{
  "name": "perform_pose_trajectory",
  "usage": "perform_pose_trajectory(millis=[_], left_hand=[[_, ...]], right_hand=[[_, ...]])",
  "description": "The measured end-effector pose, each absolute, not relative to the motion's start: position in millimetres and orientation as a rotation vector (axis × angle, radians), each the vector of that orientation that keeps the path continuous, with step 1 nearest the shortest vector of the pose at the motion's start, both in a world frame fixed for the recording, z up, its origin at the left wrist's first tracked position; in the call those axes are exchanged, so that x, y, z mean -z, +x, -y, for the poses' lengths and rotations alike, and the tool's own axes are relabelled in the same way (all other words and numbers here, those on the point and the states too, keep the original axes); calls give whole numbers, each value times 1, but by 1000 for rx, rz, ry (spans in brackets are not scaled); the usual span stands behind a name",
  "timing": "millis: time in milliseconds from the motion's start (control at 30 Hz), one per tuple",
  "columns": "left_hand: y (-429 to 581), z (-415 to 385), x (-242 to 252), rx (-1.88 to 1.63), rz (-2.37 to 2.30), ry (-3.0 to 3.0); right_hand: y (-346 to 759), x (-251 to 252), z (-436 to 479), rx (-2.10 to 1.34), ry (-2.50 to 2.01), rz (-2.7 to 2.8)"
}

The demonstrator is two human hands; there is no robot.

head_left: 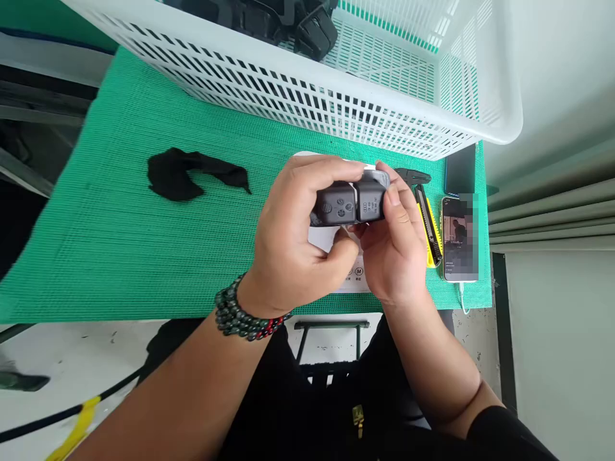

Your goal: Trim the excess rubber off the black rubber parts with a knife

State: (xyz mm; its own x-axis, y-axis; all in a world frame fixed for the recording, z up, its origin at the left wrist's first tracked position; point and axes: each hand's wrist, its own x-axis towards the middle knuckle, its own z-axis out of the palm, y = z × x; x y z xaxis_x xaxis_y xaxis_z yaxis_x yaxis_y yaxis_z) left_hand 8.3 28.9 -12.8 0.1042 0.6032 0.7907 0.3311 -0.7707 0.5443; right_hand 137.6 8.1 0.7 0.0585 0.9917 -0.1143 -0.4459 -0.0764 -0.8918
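Note:
A small black plastic part [334,203] with two blocky sections and raised markings is held between both hands, above the table. My left hand [300,234], with a beaded bracelet at the wrist, curls around its left end, fingers along the top edge and thumb below. My right hand [396,246] grips the right end, with the thumb on its near face. Both hands are closed on the part, and its far side is hidden. Under the hands lies a white flat object [353,283] with printed round symbols, mostly covered.
A white plastic basket [307,70] with black plastic parts [312,29] stands at the back. On the green mesh-covered table [158,256] lie a black cloth [175,176], a yellow-and-black utility knife [429,227], another black piece [414,175] and a phone [456,240] with a cable.

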Motion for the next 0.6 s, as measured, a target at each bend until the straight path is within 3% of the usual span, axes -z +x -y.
perform_pose_trajectory(millis=[600], left_hand=[[28, 2, 18, -1773, -1120, 1979]], right_hand=[[137, -9, 17, -1297, -819, 660]])
